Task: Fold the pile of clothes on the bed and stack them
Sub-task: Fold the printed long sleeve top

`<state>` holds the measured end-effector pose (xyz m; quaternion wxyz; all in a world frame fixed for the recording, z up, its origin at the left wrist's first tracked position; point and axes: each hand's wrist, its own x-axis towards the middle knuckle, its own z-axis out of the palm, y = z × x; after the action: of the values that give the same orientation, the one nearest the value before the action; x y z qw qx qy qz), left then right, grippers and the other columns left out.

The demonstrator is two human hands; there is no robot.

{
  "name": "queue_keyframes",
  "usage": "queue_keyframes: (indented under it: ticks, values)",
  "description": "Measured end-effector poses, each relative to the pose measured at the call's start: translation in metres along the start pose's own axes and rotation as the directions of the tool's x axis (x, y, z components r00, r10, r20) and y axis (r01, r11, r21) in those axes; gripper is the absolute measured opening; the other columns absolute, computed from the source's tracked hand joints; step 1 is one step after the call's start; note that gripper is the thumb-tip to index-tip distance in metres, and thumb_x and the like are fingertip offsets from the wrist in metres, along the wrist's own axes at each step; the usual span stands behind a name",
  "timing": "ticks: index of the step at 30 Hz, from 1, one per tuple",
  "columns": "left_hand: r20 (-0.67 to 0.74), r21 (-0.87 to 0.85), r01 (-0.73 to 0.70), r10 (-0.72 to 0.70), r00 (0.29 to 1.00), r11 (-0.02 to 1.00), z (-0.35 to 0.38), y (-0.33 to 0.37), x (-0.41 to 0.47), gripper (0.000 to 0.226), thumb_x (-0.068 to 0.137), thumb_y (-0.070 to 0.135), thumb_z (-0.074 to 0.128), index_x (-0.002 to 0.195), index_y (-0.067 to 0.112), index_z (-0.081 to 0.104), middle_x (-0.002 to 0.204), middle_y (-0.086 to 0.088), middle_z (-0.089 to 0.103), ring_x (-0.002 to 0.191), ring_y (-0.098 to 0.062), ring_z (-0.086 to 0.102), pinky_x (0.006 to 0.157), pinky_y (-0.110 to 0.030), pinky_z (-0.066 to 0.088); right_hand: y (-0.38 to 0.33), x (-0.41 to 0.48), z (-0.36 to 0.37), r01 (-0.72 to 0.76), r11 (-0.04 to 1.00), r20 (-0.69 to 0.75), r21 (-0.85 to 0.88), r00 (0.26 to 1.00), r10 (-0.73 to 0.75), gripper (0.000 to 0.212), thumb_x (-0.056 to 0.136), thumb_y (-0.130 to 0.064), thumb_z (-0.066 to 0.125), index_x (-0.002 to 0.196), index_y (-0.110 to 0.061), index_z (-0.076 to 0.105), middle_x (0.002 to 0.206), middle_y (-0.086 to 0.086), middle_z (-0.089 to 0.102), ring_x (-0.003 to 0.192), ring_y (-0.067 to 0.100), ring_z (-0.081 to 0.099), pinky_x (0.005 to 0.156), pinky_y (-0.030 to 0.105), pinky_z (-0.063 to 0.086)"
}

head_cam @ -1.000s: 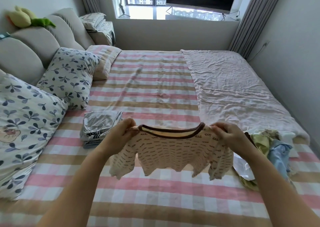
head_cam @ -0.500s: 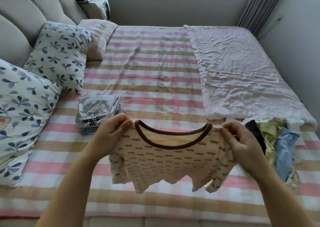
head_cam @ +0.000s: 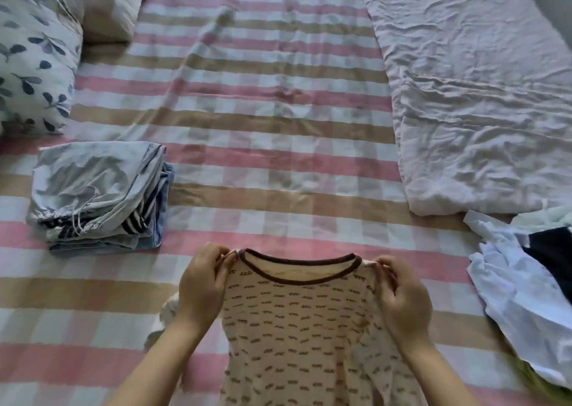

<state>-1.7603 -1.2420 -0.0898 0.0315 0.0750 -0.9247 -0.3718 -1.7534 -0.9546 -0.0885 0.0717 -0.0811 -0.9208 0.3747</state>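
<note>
Shirt hangs between my hands, collar away from me, long axis toward me; left hand and right hand pinch its shoulders over the bed.

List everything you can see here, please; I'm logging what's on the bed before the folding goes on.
patterned top: 1, cream with small brown marks and a brown neckband, near edge of the bed, held up by its shoulders
folded stack: 1, grey-blue clothes with a striped piece showing in the layers, left of the top
unfolded pile: 1, white, dark navy and yellow-green pieces, right edge of the view
bedsheet: 1, pink, tan and white checks, under everything
quilt: 1, pale pink, crumpled, far right of the bed
leaf-print pillow: 1, white with dark blue leaves, far left
striped pillow: 1, pale, behind the leaf-print one
left hand: pinching the top's left shoulder
right hand: pinching the top's right shoulder
</note>
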Motion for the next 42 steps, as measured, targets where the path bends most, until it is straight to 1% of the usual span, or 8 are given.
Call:
queue_keyframes:
  ticks: [8, 18, 21, 24, 28, 34, 39, 42]
  values:
    - [-0.071, 0.234, -0.159, 0.18, 0.981, 0.959, 0.103, -0.056, 0.133, 0.021, 0.091, 0.021, 0.055, 0.085, 0.001, 0.059, 0.086, -0.012, 0.058, 0.068, -0.022, 0.048, 0.054, -0.032, 0.035, 0.075, 0.126, 0.103, 0.011, 0.994, -0.055, -0.109, 0.998, -0.017, 0.016, 0.093, -0.023, 0.054, 0.091, -0.012, 0.065, 0.086, 0.001, 0.063, 0.07, 0.012, 0.05, 0.049, 0.018, 0.032]
    - [-0.057, 0.419, -0.041, 0.071, 0.996, 0.907, 0.164, -0.092, 0.171, 0.021, 0.09, 0.024, 0.057, 0.096, 0.005, 0.062, 0.102, -0.017, 0.056, 0.1, -0.038, 0.049, 0.079, -0.045, 0.036, 0.114, 0.157, 0.152, -0.018, 0.894, 0.028, -0.448, 0.999, 0.033, 0.024, 0.092, -0.034, 0.051, 0.097, -0.013, 0.061, 0.106, 0.009, 0.06, 0.1, 0.03, 0.047, 0.073, 0.039, 0.037]
    - [-0.085, 0.391, 0.015, 0.02, 0.996, 0.92, 0.165, -0.076, 0.159, 0.023, 0.089, 0.024, 0.058, 0.107, 0.01, 0.059, 0.117, -0.014, 0.05, 0.114, -0.034, 0.038, 0.095, -0.044, 0.026, 0.113, 0.156, 0.141, -0.034, 0.923, 0.07, -0.383, 0.995, 0.066, 0.027, 0.092, -0.037, 0.051, 0.104, -0.015, 0.061, 0.11, 0.008, 0.059, 0.103, 0.029, 0.046, 0.08, 0.038, 0.034]
    - [-0.049, 0.256, -0.166, 0.184, 0.982, 0.952, 0.171, -0.037, 0.128, 0.022, 0.083, 0.01, 0.064, 0.104, 0.004, 0.062, 0.111, -0.016, 0.056, 0.106, -0.037, 0.046, 0.091, -0.043, 0.034, 0.117, 0.129, 0.108, -0.077, 0.976, -0.025, -0.206, 0.997, 0.073, 0.025, 0.091, -0.032, 0.054, 0.107, -0.014, 0.061, 0.107, 0.007, 0.06, 0.102, 0.03, 0.048, 0.081, 0.032, 0.031]
    - [0.205, 0.064, -0.439, 0.418, 0.885, 0.896, 0.197, 0.024, 0.073, 0.018, 0.078, 0.001, 0.068, 0.096, 0.001, 0.065, 0.1, -0.014, 0.062, 0.095, -0.033, 0.053, 0.084, -0.038, 0.046, 0.142, 0.051, 0.052, -0.213, 0.965, -0.107, -0.154, 0.974, 0.198, 0.018, 0.091, -0.022, 0.056, 0.102, -0.009, 0.063, 0.1, 0.007, 0.062, 0.095, 0.027, 0.05, 0.076, 0.021, 0.025]
    - [0.452, -0.008, -0.637, 0.571, 0.685, 0.77, 0.25, 0.084, 0.04, 0.016, 0.079, 0.008, 0.07, 0.094, 0.006, 0.069, 0.103, -0.009, 0.065, 0.1, -0.033, 0.056, 0.083, -0.042, 0.05, 0.175, -0.043, 0.009, -0.428, 0.883, -0.12, -0.192, 0.903, 0.412, 0.012, 0.085, -0.01, 0.063, 0.097, -0.008, 0.066, 0.096, 0.008, 0.063, 0.092, 0.026, 0.049, 0.078, 0.036, 0.039]
    - [0.691, 0.038, -0.784, 0.55, 0.468, 0.62, 0.29, 0.099, 0.034, 0.03, 0.09, 0.025, 0.054, 0.119, 0.028, 0.06, 0.129, 0.005, 0.051, 0.125, -0.023, 0.036, 0.103, -0.041, 0.026, 0.179, -0.082, 0.004, -0.508, 0.822, -0.14, -0.256, 0.861, 0.489, 0.011, 0.074, -0.018, 0.077, 0.081, -0.014, 0.069, 0.083, 0.003, 0.063, 0.081, 0.024, 0.052, 0.062, 0.03, 0.037]
    - [0.742, 0.056, -0.796, 0.509, 0.437, 0.602, 0.301, 0.101, 0.037, 0.031, 0.087, 0.031, 0.057, 0.118, 0.032, 0.058, 0.131, 0.006, 0.045, 0.127, -0.023, 0.029, 0.107, -0.043, 0.019, 0.176, -0.102, 0.005, -0.524, 0.768, -0.122, -0.368, 0.846, 0.519, 0.026, 0.06, -0.038, 0.084, 0.068, -0.021, 0.066, 0.072, 0.002, 0.06, 0.071, 0.027, 0.056, 0.056, 0.032, 0.042]
